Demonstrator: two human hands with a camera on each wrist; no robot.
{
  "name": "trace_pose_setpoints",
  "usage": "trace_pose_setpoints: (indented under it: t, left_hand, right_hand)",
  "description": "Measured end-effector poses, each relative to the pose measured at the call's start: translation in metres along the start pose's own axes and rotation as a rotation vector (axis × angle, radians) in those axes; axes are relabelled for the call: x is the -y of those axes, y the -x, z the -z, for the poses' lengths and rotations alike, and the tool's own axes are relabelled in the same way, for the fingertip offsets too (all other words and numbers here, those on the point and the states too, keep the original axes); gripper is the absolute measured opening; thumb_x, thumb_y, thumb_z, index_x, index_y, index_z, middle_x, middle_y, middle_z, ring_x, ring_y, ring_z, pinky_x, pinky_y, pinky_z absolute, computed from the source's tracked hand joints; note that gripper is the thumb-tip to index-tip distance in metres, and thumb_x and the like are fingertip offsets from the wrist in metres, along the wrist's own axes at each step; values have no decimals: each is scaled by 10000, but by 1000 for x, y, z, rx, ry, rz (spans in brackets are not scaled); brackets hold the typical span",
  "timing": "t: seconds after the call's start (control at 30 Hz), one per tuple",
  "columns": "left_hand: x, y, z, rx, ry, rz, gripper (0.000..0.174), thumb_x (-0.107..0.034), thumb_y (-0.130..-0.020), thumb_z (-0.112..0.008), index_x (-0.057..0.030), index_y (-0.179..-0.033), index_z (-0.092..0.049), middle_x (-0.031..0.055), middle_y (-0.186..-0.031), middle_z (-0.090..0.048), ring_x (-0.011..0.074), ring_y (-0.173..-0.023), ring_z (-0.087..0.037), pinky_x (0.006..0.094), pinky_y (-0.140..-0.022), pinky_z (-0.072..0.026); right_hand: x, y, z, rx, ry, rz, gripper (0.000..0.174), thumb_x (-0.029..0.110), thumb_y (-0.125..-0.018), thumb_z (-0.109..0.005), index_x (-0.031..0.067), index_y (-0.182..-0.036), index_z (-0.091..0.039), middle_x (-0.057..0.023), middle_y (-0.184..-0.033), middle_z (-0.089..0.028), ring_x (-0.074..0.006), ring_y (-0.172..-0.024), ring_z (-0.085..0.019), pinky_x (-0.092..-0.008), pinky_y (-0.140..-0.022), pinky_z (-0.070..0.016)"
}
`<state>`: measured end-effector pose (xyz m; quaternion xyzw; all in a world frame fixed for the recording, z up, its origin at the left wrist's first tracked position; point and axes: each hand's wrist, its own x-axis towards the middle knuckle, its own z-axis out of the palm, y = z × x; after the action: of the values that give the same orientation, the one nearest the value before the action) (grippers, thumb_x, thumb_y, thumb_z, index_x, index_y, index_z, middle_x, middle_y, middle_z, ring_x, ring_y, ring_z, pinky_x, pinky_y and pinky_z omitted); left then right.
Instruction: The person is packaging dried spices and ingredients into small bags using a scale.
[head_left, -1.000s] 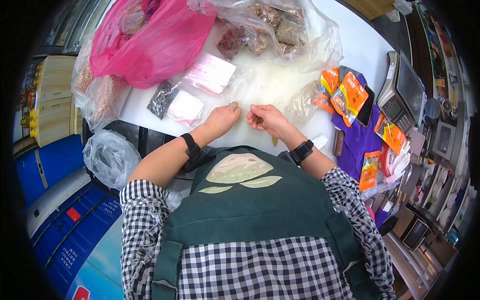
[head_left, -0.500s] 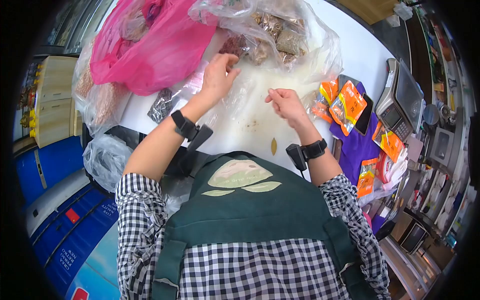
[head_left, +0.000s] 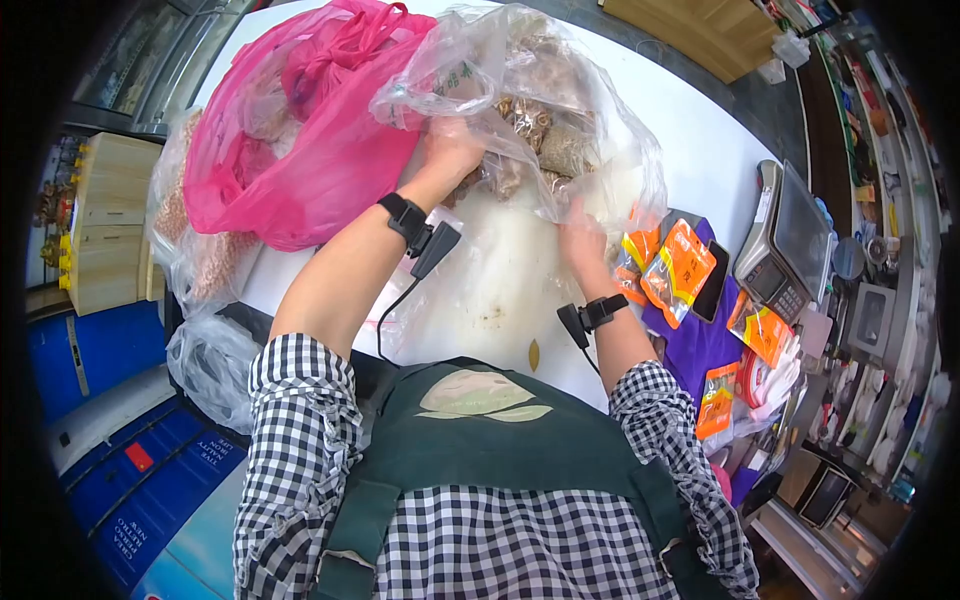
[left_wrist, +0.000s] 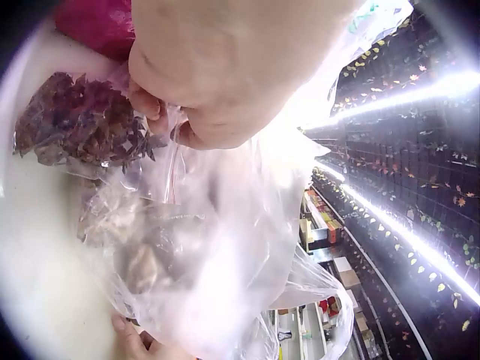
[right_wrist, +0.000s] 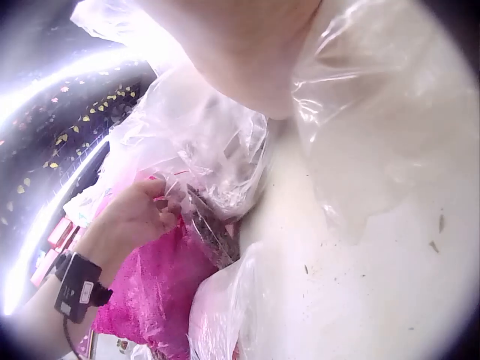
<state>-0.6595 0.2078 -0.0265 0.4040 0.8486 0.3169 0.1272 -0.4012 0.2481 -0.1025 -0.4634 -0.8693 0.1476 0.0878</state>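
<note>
At the far side of the table, my left hand pinches the top of a small zip bag of dark red dried petals. This bag lies against the large clear plastic bag, which holds several packets of dried goods. My right hand is at the near right edge of the large bag, its fingertips overlapped by the thin plastic. I cannot tell whether it grips the plastic. Brown crumbs and one dried leaf lie on the table near the apron.
A pink plastic bag bulges at the left, beside clear bags of pale pinkish pieces. To the right are orange packets, a phone, purple cloth and a weighing scale.
Both hands have moved from the near table edge to the large clear bag. The brown bits held in my right hand a second ago are gone from it; crumbs show on the table.
</note>
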Motion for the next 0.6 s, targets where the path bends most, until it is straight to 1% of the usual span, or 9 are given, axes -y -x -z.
trace_pose_setpoints:
  t: [0.07,0.13,0.27,0.33,0.37,0.43,0.47,0.53,0.6]
  left_hand:
    - [14,0,0,-37,10,-128,412,-302,-784,-728,-44,-1098,-659,225,-1065,-663,382,-985,-641,426,-859,-515]
    - [8,17,16,-111,81,-214,195,-155,-790,-713,-20,-926,-677,166,-883,-685,307,-760,-678,383,-713,-534]
    - [-7,59,52,2,268,-152,101,-75,-788,-692,-17,-856,-647,115,-801,-638,197,-606,-650,319,-600,-513]
    - [-30,86,74,-99,233,-323,64,-32,-795,-681,-21,-820,-623,67,-743,-576,122,-521,-604,274,-513,-472]
    - [-35,98,78,-103,236,-318,64,-32,-795,-681,-21,-820,-623,67,-743,-576,122,-521,-604,274,-513,-472]
    - [-44,121,83,-64,336,-331,58,-15,-804,-671,-16,-816,-614,58,-765,-564,117,-496,-598,264,-459,-454]
    - [-44,133,80,-68,344,-327,58,-15,-804,-671,-16,-816,-614,58,-765,-564,117,-496,-598,264,-459,-454]
    - [-39,155,66,48,426,-248,62,4,-812,-660,2,-811,-598,69,-798,-575,117,-512,-617,255,-434,-447]
    - [-37,174,55,100,440,-205,55,19,-822,-644,17,-822,-589,78,-807,-575,122,-542,-642,246,-435,-467]
  right_hand:
    - [-11,2,-13,-47,-11,-2,385,101,-831,-563,18,-1204,-516,-196,-821,-661,-401,-757,-653,-528,-646,-516]
    - [-22,4,-23,-44,-71,73,468,71,-861,-481,34,-1325,-438,-275,-837,-650,-462,-789,-634,-558,-678,-492]
    - [-13,3,-9,10,-107,24,383,77,-853,-516,11,-1230,-512,-287,-824,-640,-488,-802,-621,-578,-698,-478]
    - [-20,5,-13,-20,-345,170,198,88,-853,-557,-1,-1027,-582,-228,-762,-649,-369,-622,-625,-480,-540,-478]
    - [-14,9,2,-16,-341,175,198,88,-853,-557,-1,-1027,-582,-228,-762,-649,-369,-622,-625,-480,-540,-478]
    - [17,27,65,610,-1169,-418,64,94,-865,-576,30,-861,-569,-140,-733,-645,-178,-465,-513,-307,-398,-374]
    - [27,38,87,612,-1159,-418,64,94,-865,-576,30,-861,-569,-140,-733,-645,-178,-465,-513,-307,-398,-374]
    - [42,58,122,643,-1669,-538,20,46,-863,-555,32,-873,-564,-98,-726,-645,-83,-469,-460,-188,-386,-270]
    - [51,68,143,622,-1754,-456,18,29,-855,-554,27,-872,-559,-110,-741,-649,-93,-479,-478,-196,-391,-288]
